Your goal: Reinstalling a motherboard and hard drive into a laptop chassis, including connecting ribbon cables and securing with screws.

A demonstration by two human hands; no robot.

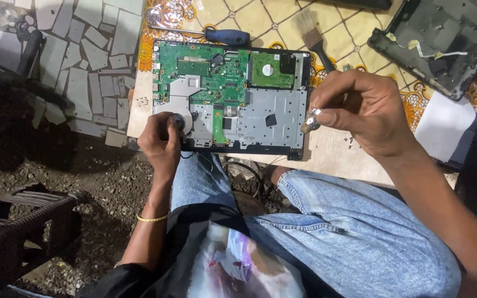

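At the far left, a dark woven stool (pixel 26 212) is seen on the gravel ground, beside a floor of broken grey tiles (pixel 84 60). Next comes the left hand (pixel 161 144), which is laid on the lower left corner of the opened laptop (pixel 230 94). Its fingers are curled around the round cooling fan (pixel 182 122) there, probably to keep the case steady, but it cannot be told if the fan is really gripped or only touched. A thin yellow bangle (pixel 152 219) is worn on this wrist.

The laptop is placed flat on the table (pixel 332 157), near its front edge, with the bottom cover removed, so the green board (pixel 205 69) and the hard drive (pixel 271 70) are exposed for work. Behind it, a screwdriver with a blue handle (pixel 224 37) and a small brush (pixel 313 41) are kept near, within easy reach.

Further right, the right hand (pixel 362 107) is held above the right edge of the laptop. A small shiny metal piece (pixel 310 120) is pinched firmly between thumb and fingers; what it is exactly cannot be told. At the far right, a removed dark cover panel (pixel 437 41) is set aside on the patterned cloth.
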